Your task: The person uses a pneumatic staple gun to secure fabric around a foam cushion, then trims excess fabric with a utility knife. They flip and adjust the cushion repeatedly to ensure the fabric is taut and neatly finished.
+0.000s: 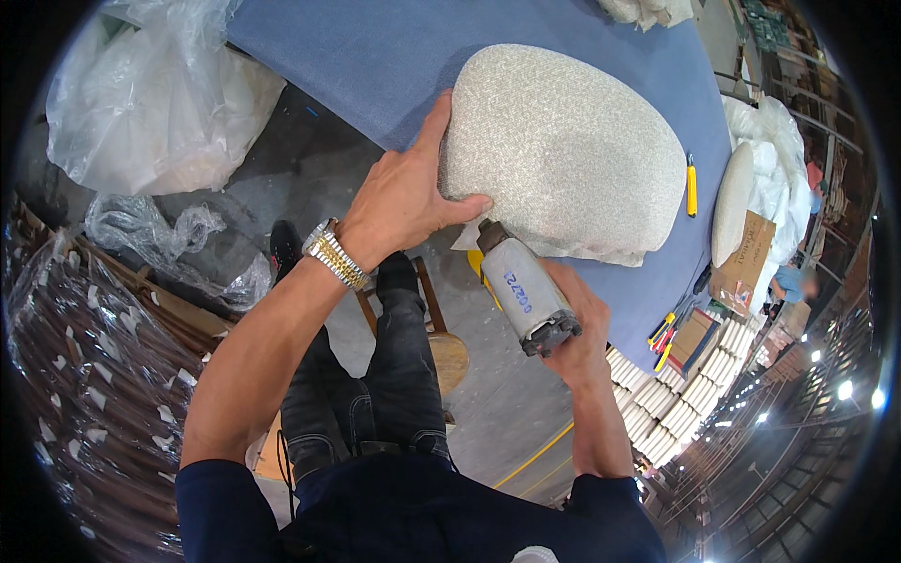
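A rounded chair pad covered in speckled cream fabric (563, 141) lies on a table with a blue cloth top. My left hand (410, 197) grips its near left edge, the index finger along the side and the thumb reaching over the near corner. My right hand (577, 319) is wrapped round a grey staple gun (516, 281) with black ends and a yellow part beneath. The tool's nose is at the pad's near edge, close to my left thumb; whether it touches the fabric I cannot tell. Loose fabric hangs along that near edge.
On the blue table (324, 61) lies a yellow cutter (692, 188); pliers-like tools (663, 338) sit at its right corner. Another cream pad (732, 202) stands beside a cardboard box (743, 263). Plastic bags (160, 113) hang left. A wooden stool (449, 361) stands below.
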A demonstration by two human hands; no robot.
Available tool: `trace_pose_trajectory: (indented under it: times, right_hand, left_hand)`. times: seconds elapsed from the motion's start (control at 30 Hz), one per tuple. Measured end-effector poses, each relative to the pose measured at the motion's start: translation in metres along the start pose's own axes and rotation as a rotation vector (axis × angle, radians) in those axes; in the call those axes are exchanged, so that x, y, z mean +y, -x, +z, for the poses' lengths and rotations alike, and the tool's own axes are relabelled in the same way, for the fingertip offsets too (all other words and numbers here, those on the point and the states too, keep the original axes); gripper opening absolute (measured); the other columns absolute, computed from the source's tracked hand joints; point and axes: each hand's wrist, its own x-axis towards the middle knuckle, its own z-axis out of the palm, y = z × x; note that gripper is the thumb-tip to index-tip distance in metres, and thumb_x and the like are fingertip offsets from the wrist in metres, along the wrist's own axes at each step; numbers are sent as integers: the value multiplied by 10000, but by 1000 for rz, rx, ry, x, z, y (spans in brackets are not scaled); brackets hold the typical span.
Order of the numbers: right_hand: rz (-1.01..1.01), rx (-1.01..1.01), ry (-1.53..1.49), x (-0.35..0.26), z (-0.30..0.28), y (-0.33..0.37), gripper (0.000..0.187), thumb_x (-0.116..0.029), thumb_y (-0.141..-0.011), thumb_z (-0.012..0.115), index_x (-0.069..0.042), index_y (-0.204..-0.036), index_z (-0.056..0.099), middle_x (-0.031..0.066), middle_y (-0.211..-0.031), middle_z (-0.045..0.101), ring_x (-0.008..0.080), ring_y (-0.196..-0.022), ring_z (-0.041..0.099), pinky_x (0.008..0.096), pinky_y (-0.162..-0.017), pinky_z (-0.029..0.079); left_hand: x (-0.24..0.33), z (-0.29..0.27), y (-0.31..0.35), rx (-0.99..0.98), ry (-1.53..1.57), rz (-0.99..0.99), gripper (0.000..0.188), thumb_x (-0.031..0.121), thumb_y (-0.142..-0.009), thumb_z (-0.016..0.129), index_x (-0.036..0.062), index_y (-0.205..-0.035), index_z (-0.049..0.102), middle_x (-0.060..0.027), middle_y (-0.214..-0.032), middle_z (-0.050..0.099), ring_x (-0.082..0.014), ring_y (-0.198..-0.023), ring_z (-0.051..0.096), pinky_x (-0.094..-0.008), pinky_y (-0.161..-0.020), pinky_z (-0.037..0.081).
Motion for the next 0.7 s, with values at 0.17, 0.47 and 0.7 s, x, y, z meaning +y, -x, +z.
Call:
trace_pose_trajectory:
  times: [0.17, 0.47, 0.7]
  right_hand:
    - [3, 5, 13, 0, 2, 2, 573, -91, -709, 803, -28, -1255, 641, 170, -1162, 705, 359, -1023, 711, 374, -850, 567]
    - [1, 27, 29, 0, 3, 2, 590, -87, -700, 813, -32, -1261, 638, 167, -1160, 704, 358, -1025, 709, 375, -853, 567]
    - [17, 46, 11, -8, 3, -3, 491, -34, -730, 779, -11, -1205, 658, 179, -1071, 723, 323, -973, 734, 349, -839, 554]
  left_hand:
    - [-1, 0, -1, -16, -9, -16, 1197, 394, -733, 865, 1, -1601, 140, -360, -1213, 648, -432, -1021, 718, -413, -940, 557]
    - [2, -1, -1, -35, -19, -39, 1196, 395, -739, 864, 4, -1604, 138, -361, -1144, 669, -419, -957, 735, -401, -875, 575]
    - [9, -6, 1, -53, -26, -78, 1188, 401, -738, 865, 25, -1608, 149, -353, -1116, 679, -418, -925, 739, -399, -861, 579]
